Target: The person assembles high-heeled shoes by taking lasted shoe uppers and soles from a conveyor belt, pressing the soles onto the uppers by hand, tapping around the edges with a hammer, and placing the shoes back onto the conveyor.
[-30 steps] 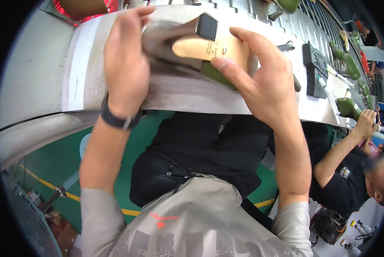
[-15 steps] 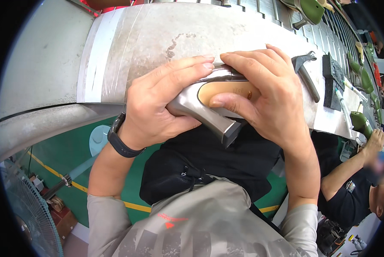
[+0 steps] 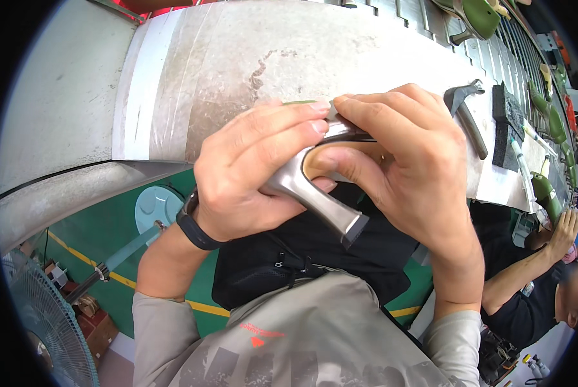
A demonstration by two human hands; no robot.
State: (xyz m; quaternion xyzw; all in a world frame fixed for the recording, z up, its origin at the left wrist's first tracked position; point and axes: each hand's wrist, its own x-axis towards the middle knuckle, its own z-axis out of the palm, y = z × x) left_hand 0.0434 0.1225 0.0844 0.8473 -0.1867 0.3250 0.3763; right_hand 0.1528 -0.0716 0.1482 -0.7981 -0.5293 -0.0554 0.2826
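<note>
A metallic grey high-heeled shoe (image 3: 324,208) is held between both hands above the near edge of the worktable. Its block heel with a black tip slants down to the right, and its tan sole faces partly toward me. My left hand (image 3: 247,164) wraps round the heel end, with the thumb under it. My right hand (image 3: 418,161) grips the front part, its thumb pressed on the sole and its fingers over the far side. The fingertips of both hands nearly meet on top. A sliver of green shows beyond my left fingers; the toe is hidden.
The pale worktable (image 3: 224,71) spreads ahead. To the right lie a hammer (image 3: 473,126), a black block (image 3: 506,122) and slim white tools (image 3: 522,171). Green shoe lasts (image 3: 550,116) line the rack beyond. At right a co-worker's hand (image 3: 565,233) holds one. A fan (image 3: 50,322) stands lower left.
The shoe has tilted in my hands, its heel tip swinging downward and showing less of the sole. Both hands have shifted slightly lower, still gripping it.
</note>
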